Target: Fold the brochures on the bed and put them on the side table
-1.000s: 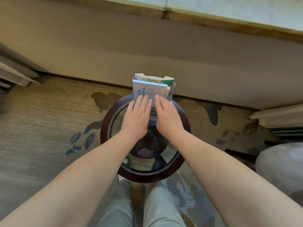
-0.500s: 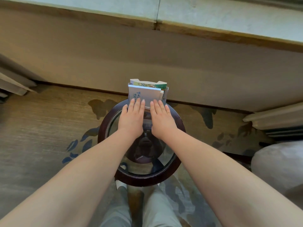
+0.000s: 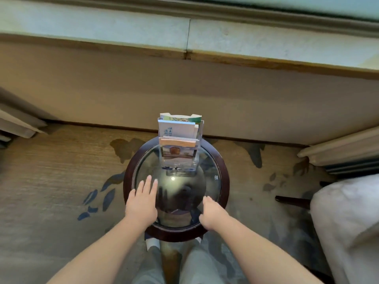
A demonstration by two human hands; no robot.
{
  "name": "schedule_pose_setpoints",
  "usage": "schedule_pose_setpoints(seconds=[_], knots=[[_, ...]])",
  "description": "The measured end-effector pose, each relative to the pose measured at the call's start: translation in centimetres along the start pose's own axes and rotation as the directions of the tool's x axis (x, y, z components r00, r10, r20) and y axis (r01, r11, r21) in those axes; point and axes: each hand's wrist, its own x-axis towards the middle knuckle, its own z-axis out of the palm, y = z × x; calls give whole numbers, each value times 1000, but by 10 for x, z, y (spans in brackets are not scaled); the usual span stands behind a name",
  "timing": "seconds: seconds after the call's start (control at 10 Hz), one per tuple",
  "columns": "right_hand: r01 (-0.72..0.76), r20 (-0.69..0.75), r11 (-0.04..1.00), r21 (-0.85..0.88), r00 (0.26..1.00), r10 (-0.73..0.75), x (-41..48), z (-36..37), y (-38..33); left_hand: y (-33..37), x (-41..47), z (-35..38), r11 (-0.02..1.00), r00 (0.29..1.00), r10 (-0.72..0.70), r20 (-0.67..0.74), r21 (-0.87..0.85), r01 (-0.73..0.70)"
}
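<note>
Paper brochures (image 3: pixel 178 130) fill a clear rack (image 3: pixel 179 163) on the round glass table (image 3: pixel 225 181). The left hand (image 3: pixel 141 203) lies flat with straight fingers; the right hand (image 3: pixel 211 214) has its fingers foreshortened, so I cannot tell its state.

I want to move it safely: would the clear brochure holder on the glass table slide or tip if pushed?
The brochure holder stands tall and full, so a high push may tip it. On the smooth glass table it probably slides easily.

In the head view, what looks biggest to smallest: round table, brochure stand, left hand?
1. round table
2. brochure stand
3. left hand, though it looks close to the stand and is nearer the camera, so unsure.
</note>
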Motion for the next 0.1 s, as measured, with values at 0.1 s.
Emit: schedule_pose_setpoints(seconds=[0.1], knots=[[60,53,995,-77,997,-56,-24,20,7,-9,-21,9,1000,997,3,75,-15,-2]])
